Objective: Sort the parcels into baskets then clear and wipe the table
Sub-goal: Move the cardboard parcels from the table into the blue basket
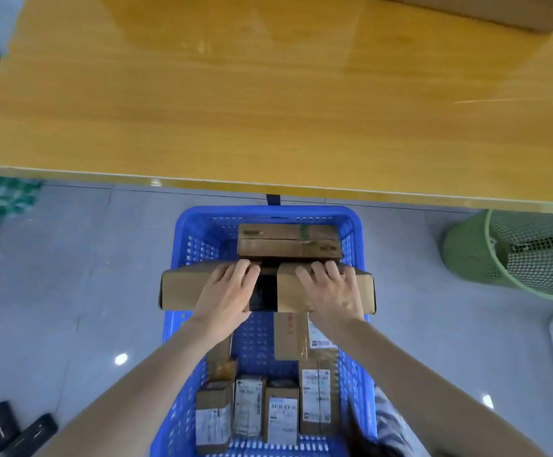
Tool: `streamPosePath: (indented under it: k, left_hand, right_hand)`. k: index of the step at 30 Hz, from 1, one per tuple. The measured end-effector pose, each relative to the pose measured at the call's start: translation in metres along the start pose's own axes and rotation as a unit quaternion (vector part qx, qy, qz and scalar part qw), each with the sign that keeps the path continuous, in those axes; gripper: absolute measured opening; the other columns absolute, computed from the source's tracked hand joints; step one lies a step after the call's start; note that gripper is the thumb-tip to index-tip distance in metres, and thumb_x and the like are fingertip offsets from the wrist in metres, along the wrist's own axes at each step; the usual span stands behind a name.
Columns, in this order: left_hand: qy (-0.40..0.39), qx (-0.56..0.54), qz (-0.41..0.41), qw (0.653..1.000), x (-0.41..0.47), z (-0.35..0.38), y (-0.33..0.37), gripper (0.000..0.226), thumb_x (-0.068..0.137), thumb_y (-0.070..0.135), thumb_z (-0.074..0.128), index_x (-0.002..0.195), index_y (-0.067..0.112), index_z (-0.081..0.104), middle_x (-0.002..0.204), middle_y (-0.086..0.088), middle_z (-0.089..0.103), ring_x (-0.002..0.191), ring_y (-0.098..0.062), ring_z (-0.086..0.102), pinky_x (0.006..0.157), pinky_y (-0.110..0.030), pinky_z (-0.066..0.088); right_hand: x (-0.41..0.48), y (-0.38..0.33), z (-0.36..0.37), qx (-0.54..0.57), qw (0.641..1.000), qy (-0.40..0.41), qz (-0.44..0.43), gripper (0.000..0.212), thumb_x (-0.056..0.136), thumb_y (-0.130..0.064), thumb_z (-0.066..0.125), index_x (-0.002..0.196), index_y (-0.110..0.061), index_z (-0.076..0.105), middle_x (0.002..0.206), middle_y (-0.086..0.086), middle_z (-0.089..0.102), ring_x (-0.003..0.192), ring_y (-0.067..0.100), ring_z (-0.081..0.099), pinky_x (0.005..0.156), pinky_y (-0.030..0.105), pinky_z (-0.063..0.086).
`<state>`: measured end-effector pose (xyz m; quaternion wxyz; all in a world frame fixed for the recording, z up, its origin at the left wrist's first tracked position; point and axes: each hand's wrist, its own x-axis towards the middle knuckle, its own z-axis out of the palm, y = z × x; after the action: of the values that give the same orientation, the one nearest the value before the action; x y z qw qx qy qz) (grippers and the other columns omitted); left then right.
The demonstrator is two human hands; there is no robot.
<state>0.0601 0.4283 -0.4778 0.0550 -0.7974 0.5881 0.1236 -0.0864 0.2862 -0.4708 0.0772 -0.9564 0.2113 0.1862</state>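
A blue plastic basket [186, 245] stands on the floor below the table's near edge. Both my hands hold a long flat cardboard parcel [182, 286] with a black tape band, lying crosswise over the basket's middle and wider than the basket. My left hand [227, 290] grips it left of the band, and my right hand [329, 291] grips it right of the band, fingers curled over its far edge. Beyond it in the basket lies another long brown parcel [288, 244]. Several small labelled parcels [281, 410] stand upright at the basket's near end.
The yellow wooden table [235, 94] fills the upper view, with a cardboard box [499, 8] at its far right corner. A green mesh bin [519, 252] stands on the floor at right. Dark devices [14, 430] and a cable lie at lower left.
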Motion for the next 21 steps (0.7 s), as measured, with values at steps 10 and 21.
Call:
streamPosePath:
  k: [10,21]
  left_hand:
    - [-0.087,0.026,-0.113,0.989,0.037,0.037,-0.001,0.119,0.061,0.011,0.083,0.146,0.018,-0.001,0.151,-0.010,0.022,0.142,-0.028,0.021,0.105,-0.064,0.027]
    - [-0.049,-0.041,-0.319,0.946,0.013,0.047,-0.049,0.098,0.080,0.011,0.069,0.150,0.029,0.004,0.156,-0.008,0.003,0.145,-0.031,-0.002,0.108,-0.061,0.021]
  right_hand:
    - [0.046,0.012,0.027,-0.001,0.999,-0.019,0.032,0.085,0.076,-0.023,0.074,0.141,-0.023,0.020,0.131,0.000,0.039,0.119,0.023,0.037,0.096,0.037,0.030]
    - [0.048,0.019,0.051,0.062,0.993,0.094,0.046,0.091,0.042,-0.016,0.087,0.124,-0.024,0.049,0.107,-0.008,0.055,0.093,0.024,0.052,0.080,0.044,0.045]
